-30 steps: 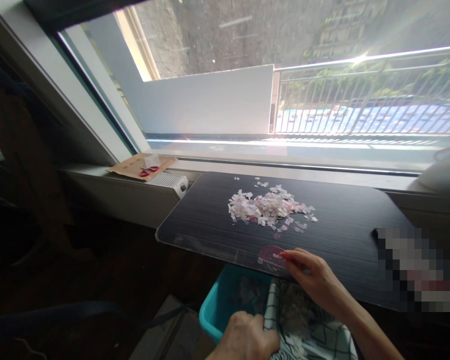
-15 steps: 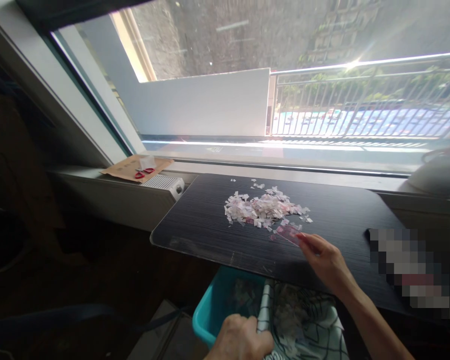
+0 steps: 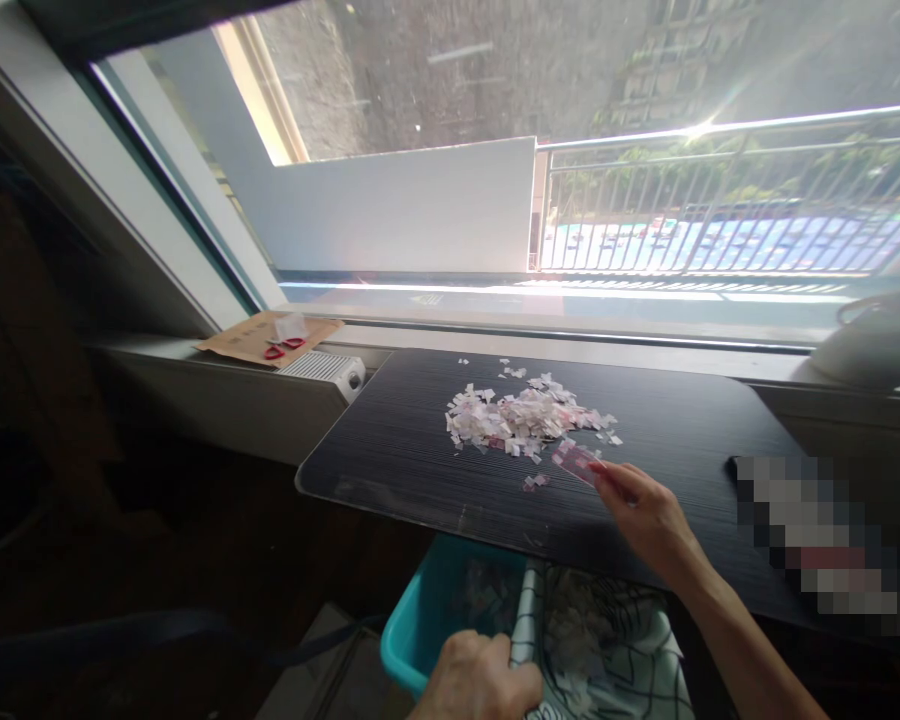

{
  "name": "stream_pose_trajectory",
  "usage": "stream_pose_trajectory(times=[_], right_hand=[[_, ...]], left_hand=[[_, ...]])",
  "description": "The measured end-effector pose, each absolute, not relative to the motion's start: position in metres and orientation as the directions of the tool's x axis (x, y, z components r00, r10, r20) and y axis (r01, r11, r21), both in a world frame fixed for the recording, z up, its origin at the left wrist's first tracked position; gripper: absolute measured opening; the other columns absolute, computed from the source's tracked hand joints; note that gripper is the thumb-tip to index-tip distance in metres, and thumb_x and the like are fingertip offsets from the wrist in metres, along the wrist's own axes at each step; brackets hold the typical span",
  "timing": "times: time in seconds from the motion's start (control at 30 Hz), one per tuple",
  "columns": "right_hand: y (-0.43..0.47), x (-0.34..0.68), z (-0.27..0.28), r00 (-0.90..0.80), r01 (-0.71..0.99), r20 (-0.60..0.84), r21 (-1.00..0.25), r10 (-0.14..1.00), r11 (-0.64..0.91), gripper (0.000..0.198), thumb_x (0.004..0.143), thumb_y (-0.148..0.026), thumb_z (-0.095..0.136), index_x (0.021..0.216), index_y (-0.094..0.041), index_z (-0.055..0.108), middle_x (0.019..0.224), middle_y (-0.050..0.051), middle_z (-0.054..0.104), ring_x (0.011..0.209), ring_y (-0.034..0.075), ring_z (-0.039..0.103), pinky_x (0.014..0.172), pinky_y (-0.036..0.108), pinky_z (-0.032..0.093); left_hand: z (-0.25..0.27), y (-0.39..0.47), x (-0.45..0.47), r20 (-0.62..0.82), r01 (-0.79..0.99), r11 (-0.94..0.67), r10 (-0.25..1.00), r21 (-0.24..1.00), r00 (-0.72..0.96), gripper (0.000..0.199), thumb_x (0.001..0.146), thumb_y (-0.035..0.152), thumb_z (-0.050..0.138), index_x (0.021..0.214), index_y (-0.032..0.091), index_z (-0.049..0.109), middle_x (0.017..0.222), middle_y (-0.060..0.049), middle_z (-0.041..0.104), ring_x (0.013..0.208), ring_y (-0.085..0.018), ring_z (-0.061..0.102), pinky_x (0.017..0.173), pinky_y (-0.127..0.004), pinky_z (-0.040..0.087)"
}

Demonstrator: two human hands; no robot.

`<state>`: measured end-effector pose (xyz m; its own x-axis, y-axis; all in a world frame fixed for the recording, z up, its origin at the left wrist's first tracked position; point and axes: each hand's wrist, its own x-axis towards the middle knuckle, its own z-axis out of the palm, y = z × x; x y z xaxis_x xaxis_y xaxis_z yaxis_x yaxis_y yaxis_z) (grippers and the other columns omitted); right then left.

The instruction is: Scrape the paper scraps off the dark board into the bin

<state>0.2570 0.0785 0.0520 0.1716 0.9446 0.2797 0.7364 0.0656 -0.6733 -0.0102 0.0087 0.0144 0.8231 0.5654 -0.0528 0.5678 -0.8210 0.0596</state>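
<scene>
My right hand (image 3: 645, 515) pinches a clear, pinkish flat card (image 3: 574, 461) over the dark tabletop. The card's far end is at the near side of a heap of small white and pink paper scraps (image 3: 529, 415). A few loose scraps (image 3: 536, 483) lie apart, closer to the table's front edge. Below that edge, my left hand (image 3: 484, 675) is closed on the rim of a checked cloth bag (image 3: 645, 650) that has pale scraps inside. Against the bag stands a teal bin (image 3: 405, 635), also with scraps in it.
The dark table (image 3: 390, 440) stands against the window sill. On the sill at left, red-handled scissors (image 3: 285, 347) lie on a brown envelope (image 3: 232, 335). A blurred-out object (image 3: 817, 535) is on the table's right side. A white rounded vessel (image 3: 862, 345) stands at far right.
A small cluster of scraps now lies apart from the heap, towards the table's front edge. The card has moved little, and my left hand keeps its hold on the bag.
</scene>
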Motion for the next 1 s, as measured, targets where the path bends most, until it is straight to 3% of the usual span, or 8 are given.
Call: stream_pose_trajectory(times=[0.33, 0.53, 0.67, 1.0], right_hand=[[0.079, 0.257, 0.057, 0.133, 0.727, 0.242, -0.682, 0.961, 0.071, 0.034, 0.089, -0.037, 0.047, 0.1, -0.019, 0.073, 0.086, 0.005, 0.07, 0.073, 0.017, 0.063, 0.065, 0.026, 0.047], [0.081, 0.261, 0.058, 0.153, 0.764, 0.262, -0.643, 0.953, 0.055, 0.036, 0.089, -0.038, 0.046, 0.1, -0.018, 0.074, 0.079, 0.004, 0.069, 0.06, 0.015, 0.058, 0.058, 0.025, 0.045], [0.086, 0.264, 0.062, 0.166, 0.798, 0.283, -0.601, 0.945, 0.04, 0.039, 0.09, -0.039, 0.043, 0.103, -0.018, 0.073, 0.081, 0.004, 0.068, 0.062, 0.015, 0.059, 0.061, 0.026, 0.044], [0.065, 0.275, 0.084, 0.1, 0.83, 0.177, -0.558, 0.979, 0.016, 0.027, 0.085, -0.033, 0.051, 0.093, -0.023, 0.075, 0.083, 0.003, 0.073, 0.063, 0.017, 0.063, 0.059, 0.026, 0.045]], left_hand=[[0.02, 0.009, -0.009, -0.059, 0.584, -0.809, 0.581, 0.072, 0.812, 0.02, 0.084, 0.039, 0.06, 0.07, 0.024, 0.061, 0.061, -0.001, 0.056, 0.05, -0.018, 0.052, 0.046, -0.029, 0.03], [0.024, 0.011, -0.008, -0.078, 0.584, -0.81, 0.579, 0.058, 0.811, 0.018, 0.084, 0.037, 0.06, 0.071, 0.025, 0.061, 0.062, -0.001, 0.057, 0.05, -0.018, 0.053, 0.047, -0.029, 0.031], [0.026, 0.011, -0.008, -0.094, 0.582, -0.811, 0.576, 0.064, 0.812, 0.016, 0.084, 0.035, 0.061, 0.072, 0.025, 0.062, 0.064, -0.001, 0.058, 0.052, -0.018, 0.054, 0.047, -0.028, 0.032], [0.041, 0.013, -0.009, -0.153, 0.603, -0.794, 0.588, 0.076, 0.794, 0.015, 0.08, 0.032, 0.07, 0.07, 0.023, 0.063, 0.064, 0.0, 0.061, 0.052, -0.019, 0.058, 0.046, -0.025, 0.035]])
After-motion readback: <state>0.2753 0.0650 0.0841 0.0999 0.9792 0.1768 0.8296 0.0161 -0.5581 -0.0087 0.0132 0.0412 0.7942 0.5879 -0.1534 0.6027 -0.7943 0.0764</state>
